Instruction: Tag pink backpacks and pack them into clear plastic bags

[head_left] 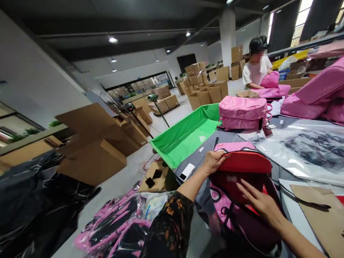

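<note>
A pink backpack [222, 208] with a red lining lies opened in front of me at the table's edge. My left hand [213, 161] has its fingers closed on the rim of the raised backpack flap, at its left corner. Over the backpack's dark red inside, my right hand [258, 200] is stretched out with its fingers apart and nothing held. Whether its fingertips touch the lining I cannot tell. Behind the flap stands a closed pink bag [243, 113]. A white device with a dark screen [187, 172] lies left of my left hand.
A green fabric tray [188, 132] adjoins the table's left side. Plastic-wrapped pink and black bags [115, 229] lie at lower left, near cardboard boxes [94, 157]. Brown cardboard [319, 211] and clear plastic [311, 150] lie at right. A person [256, 70] handles pink bags farther back.
</note>
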{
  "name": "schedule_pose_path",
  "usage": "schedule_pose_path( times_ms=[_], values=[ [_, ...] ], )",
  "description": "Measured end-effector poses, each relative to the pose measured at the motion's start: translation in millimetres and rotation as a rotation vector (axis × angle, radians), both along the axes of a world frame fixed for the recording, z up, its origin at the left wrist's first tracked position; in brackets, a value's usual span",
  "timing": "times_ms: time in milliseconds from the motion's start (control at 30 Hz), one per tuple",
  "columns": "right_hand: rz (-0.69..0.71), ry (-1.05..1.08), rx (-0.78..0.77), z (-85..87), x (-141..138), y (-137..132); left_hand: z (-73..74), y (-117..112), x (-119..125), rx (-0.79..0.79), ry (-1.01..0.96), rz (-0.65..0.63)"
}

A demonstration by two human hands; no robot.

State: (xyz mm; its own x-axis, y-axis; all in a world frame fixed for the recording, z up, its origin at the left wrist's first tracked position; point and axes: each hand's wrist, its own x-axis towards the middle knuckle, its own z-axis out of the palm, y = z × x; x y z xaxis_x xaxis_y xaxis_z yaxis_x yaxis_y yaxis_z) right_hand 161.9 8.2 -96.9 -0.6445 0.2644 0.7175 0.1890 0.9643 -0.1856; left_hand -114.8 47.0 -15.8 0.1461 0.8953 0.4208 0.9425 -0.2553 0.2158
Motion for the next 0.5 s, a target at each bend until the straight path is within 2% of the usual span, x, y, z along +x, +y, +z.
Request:
schedule_pose_path(
  times_ms=[133,200,233,333,367,400,467,500],
  values=[
    [-0.313,0.223,0.007,7.0,20.8,40.3,-3.6,-4.6,-0.6,0.023,0.014,-0.039],
    [-0.461,0.304,-0.055,15.5,20.4,56.9,-10.4,-9.1,3.0,0.041,0.011,-0.062],
    [-0.5,0.311,-0.133,20.0,14.9,63.8,-15.6,-13.2,6.4,0.056,0.002,-0.068],
    [-0.462,0.283,-0.363,26.8,-11.7,76.1,-40.1,-33.7,22.7,0.174,-0.056,-0.042],
    [-0.463,0.281,-0.386,26.0,-20.2,76.7,-50.8,-41.9,29.9,0.225,-0.072,-0.079],
    [-0.479,0.281,-0.388,23.9,-27.5,75.3,-62.2,-49.7,38.0,0.26,-0.078,-0.173],
    [-0.518,0.286,-0.37,17.0,-37.4,66.8,-83.4,-62.1,56.7,0.161,-0.071,-0.447],
    [-0.521,0.28,-0.365,12.5,-40.0,59.8,-91.7,-66.4,66.8,0.074,-0.066,-0.539]
  ],
)
